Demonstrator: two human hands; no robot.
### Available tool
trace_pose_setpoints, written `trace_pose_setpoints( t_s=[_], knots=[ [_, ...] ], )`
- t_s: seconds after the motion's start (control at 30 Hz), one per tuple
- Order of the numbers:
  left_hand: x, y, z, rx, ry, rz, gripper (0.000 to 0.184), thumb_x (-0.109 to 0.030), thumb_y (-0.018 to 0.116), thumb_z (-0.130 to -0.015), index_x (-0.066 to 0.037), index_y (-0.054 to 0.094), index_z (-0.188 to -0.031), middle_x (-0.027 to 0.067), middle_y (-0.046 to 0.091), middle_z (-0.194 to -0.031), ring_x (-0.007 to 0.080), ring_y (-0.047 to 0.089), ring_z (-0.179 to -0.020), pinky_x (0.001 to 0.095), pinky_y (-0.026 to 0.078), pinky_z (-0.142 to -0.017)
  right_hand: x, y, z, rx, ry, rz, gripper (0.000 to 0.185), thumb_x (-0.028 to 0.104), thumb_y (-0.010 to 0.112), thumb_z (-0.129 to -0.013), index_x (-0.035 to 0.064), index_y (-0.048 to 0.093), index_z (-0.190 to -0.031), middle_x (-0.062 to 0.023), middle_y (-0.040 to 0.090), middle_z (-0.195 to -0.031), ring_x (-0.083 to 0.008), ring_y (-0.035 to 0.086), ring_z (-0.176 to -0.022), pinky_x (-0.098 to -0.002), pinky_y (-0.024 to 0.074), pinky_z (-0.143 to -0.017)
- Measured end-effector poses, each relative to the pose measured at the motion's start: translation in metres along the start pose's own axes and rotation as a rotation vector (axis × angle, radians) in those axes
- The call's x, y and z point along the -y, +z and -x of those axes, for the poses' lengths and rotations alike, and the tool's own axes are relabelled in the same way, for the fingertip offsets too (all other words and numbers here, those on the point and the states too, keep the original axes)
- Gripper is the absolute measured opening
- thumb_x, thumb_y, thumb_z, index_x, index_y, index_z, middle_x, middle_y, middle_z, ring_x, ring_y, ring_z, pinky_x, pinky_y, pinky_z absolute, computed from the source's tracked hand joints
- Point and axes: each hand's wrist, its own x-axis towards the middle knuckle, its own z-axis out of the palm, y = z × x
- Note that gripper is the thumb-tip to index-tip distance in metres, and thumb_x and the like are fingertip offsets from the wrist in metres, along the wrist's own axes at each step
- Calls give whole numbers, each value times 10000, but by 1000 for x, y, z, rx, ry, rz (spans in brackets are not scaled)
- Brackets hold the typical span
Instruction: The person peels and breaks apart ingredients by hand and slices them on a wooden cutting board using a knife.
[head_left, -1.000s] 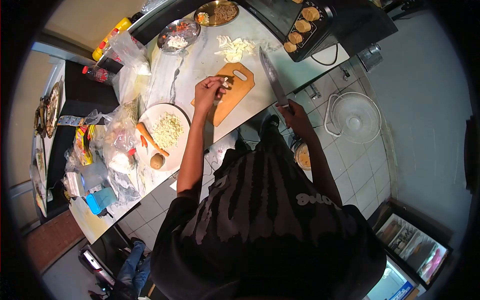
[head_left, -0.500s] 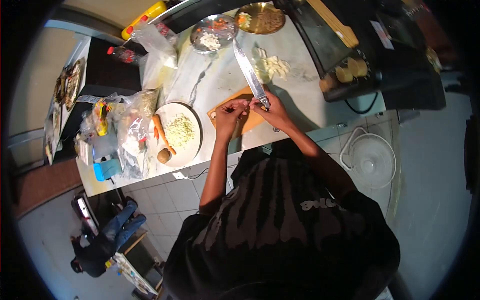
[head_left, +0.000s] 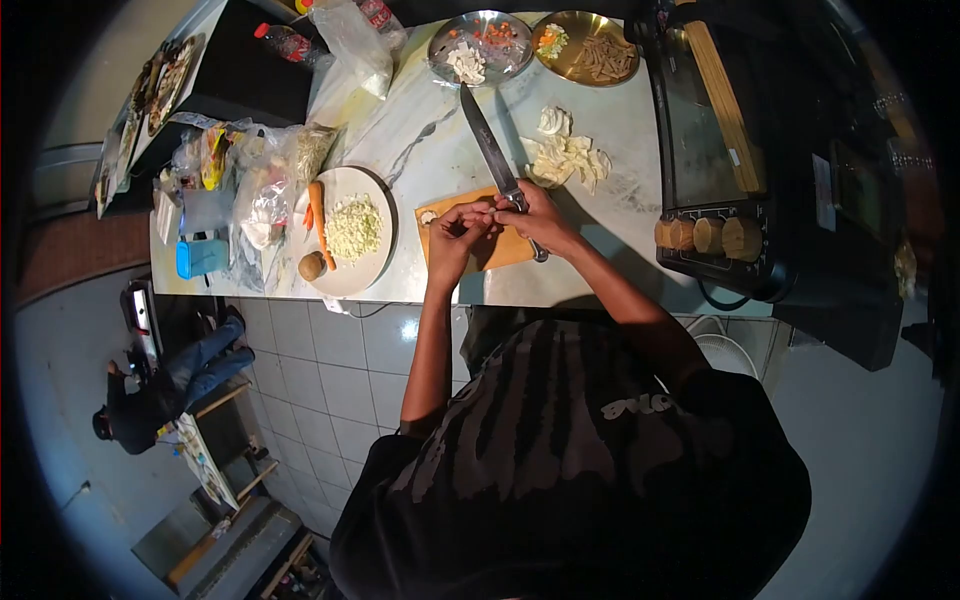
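My right hand (head_left: 540, 218) is closed around the handle of a large kitchen knife (head_left: 484, 138), whose dark blade points away from me. My left hand (head_left: 460, 232) has its fingers pinched together, close against the right fingertips. Whatever sits between those fingers is too small to make out. Both hands are above a wooden cutting board (head_left: 495, 262). A small pale piece (head_left: 429, 217) lies at its left edge. Beyond the knife are pale leafy peelings (head_left: 568, 160) on the marble-look counter (head_left: 420, 150).
To the left, a cream plate (head_left: 340, 283) holds chopped pale vegetable, a carrot (head_left: 317, 194) and a round brown item (head_left: 312, 265). Two metal plates (head_left: 480, 18) (head_left: 585, 18) carry cut food at the back. A black oven (head_left: 715, 200) stands right. A person (head_left: 150, 400) sits at lower left.
The head view has shifted and turned, so the counter looks level now. The knife blade has gone from shiny to dark. Both hands remain close together over the board.
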Motion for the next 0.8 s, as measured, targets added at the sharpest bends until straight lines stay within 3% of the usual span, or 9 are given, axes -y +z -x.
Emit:
trace_pose_setpoints(
  t_s=[0.03, 0.17, 0.23, 0.33, 0.5, 0.57, 0.67, 0.8],
  knots=[
    [0, 2, 0, 19, 12, 4, 248, -43, 690, -930, 33, 669, -1165, 58, 728, -916, 117, 674, -806, 249, 531, -767, 0, -1, 0, 23, -7, -49, 316, 126, 757, -868, 72, 576, -1121, 31, 629, -907, -22, 526, -686, -211, 368, -499],
    [2, 6, 0, 19, 34, -41, 283, -17, 697, -913, 8, 657, -1192, 18, 707, -889, 106, 663, -821, 248, 517, -789, 1, -8, -1, 13, -50, -47, 333, 137, 766, -867, 72, 567, -1126, 35, 627, -900, -25, 521, -667, -212, 364, -499],
    [7, 4, -2, 10, 54, -109, 302, 31, 670, -902, 23, 648, -1203, 34, 712, -920, 103, 664, -825, 242, 518, -791, -1, -14, -2, 15, -13, -41, 357, 121, 774, -838, 34, 554, -1106, -6, 637, -912, -79, 619, -754, -238, 478, -581],
    [5, 0, -3, -16, 47, -226, 344, 87, 637, -879, 33, 641, -1219, 35, 707, -937, 93, 659, -834, 232, 514, -801, -19, -16, -14, 2, -203, -110, 359, 92, 776, -828, 12, 541, -1087, -24, 643, -891, -113, 667, -788, -254, 518, -627],
    [-2, 7, -4, -92, 36, -315, 417, 95, 625, -847, 13, 629, -1256, 24, 688, -907, 86, 647, -833, 237, 509, -809, -15, -19, -16, 23, -169, -56, 331, 24, 763, -818, -3, 541, -1062, -52, 646, -864, -144, 693, -781, -266, 543, -666],
    [-9, 11, -4, -27, 35, -251, 463, 97, 587, -855, 2, 594, -1308, 62, 700, -1103, 92, 641, -898, 222, 496, -819, -10, -19, -13, 39, -160, -43, 322, 6, 759, -816, -2, 544, -1056, -56, 648, -862, -143, 691, -763, -266, 544, -666],
    [-5, 0, -12, 105, -5, -328, 521, 66, 551, -854, -10, 548, -1370, 66, 695, -1143, 93, 635, -885, 231, 498, -769, 10, -19, -5, 134, -94, 4, 317, -20, 753, -812, -4, 554, -1059, -54, 650, -871, -127, 685, -780, -266, 548, -689],
    [-11, -4, -16, 169, -130, -25, 458, -15, 581, -899, -29, 582, -1356, 45, 711, -1082, 71, 612, -814, 230, 479, -698, 13, -16, -7, 169, -183, -14, 294, 20, 755, -826, -9, 576, -1057, -40, 654, -880, -96, 658, -802, -258, 542, -713]
  ],
)
